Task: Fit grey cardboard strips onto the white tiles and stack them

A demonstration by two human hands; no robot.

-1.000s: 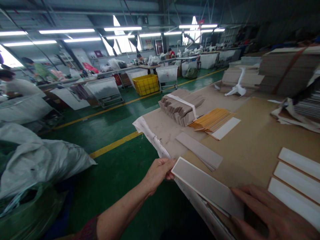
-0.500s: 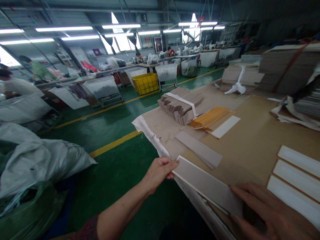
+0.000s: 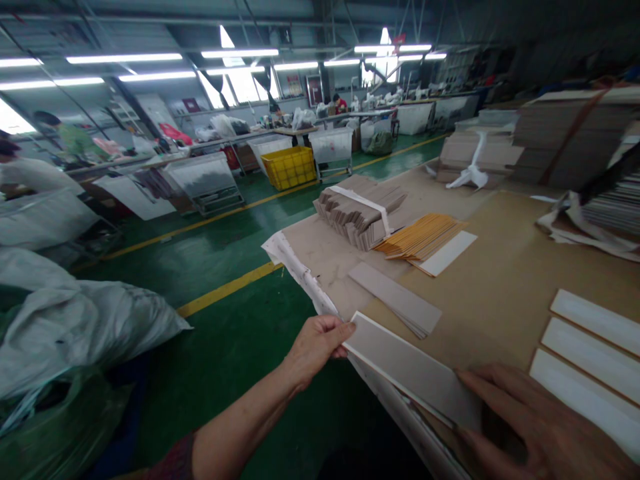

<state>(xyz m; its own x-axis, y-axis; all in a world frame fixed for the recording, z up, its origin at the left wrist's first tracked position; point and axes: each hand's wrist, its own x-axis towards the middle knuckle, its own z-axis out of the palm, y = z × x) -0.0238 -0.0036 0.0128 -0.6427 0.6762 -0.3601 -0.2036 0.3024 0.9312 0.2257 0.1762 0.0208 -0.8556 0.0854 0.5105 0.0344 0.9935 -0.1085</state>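
Note:
A long grey cardboard strip with a white edge (image 3: 407, 370) lies slantwise at the table's near edge. At its far left end, my left hand (image 3: 323, 343) pinches the strip between thumb and fingers. My right hand (image 3: 540, 420) grips the other end, thumb and fingers on opposite long sides. Just beyond it, a few plain grey strips (image 3: 395, 299) lie loosely stacked. Three white strips with orange edges (image 3: 595, 357) rest side by side to the right of my right hand.
Farther back on the brown-covered table (image 3: 505, 260) are a fanned orange-edged stack (image 3: 425, 240) and a tied bundle of grey strips (image 3: 357, 210). Tall cardboard piles (image 3: 560, 137) stand at the back right. White sacks (image 3: 100, 320) sit on the floor at left. People work at distant benches.
The view has shifted very slightly. Both hands keep their hold on the strip, and nothing else visibly differs.

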